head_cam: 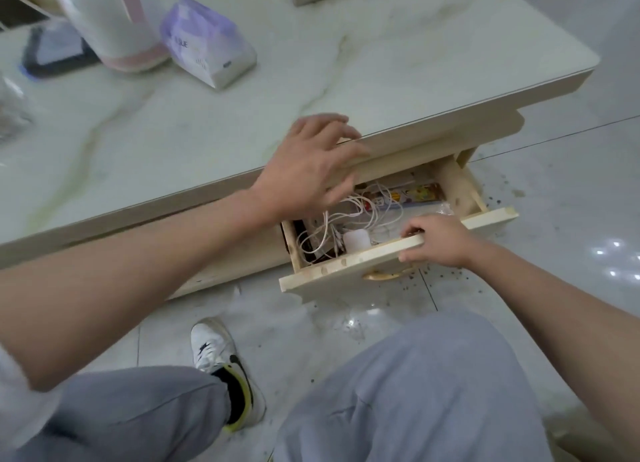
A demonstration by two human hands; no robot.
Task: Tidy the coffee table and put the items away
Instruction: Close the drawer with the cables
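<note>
**Drawer open, table only partly cleared**

The drawer (398,253) under the coffee table (346,91) is pulled out and already crowded: a tangle of white cables (349,215), a small white cylinder (356,239) near the front wall, and a flat colourful packet (412,195) lying along the back. The drawer is pale bare wood with a curved handle (382,274) low on its face.

My right hand (438,241) is clamped on the top edge of the drawer front, fingers curled over into the drawer and thumb on the outside. My left hand (308,165) hangs over the back of the opening with fingers spread and loose; it holds nothing I can see, though its fingertips are blurred, so I cannot tell whether they touch the cables.

I judge the job roughly midway. The near stretch of the marble top is bare, but at least 3 things are left at the far side: a purple and white tissue pack (207,44), a white and pink jug-like vessel (117,21) just beside it, and a dark flat object (55,51) behind that. The drawer also needs closing.

Below, the tiled floor (554,184) by the drawer is speckled with dark crumbs.
</note>
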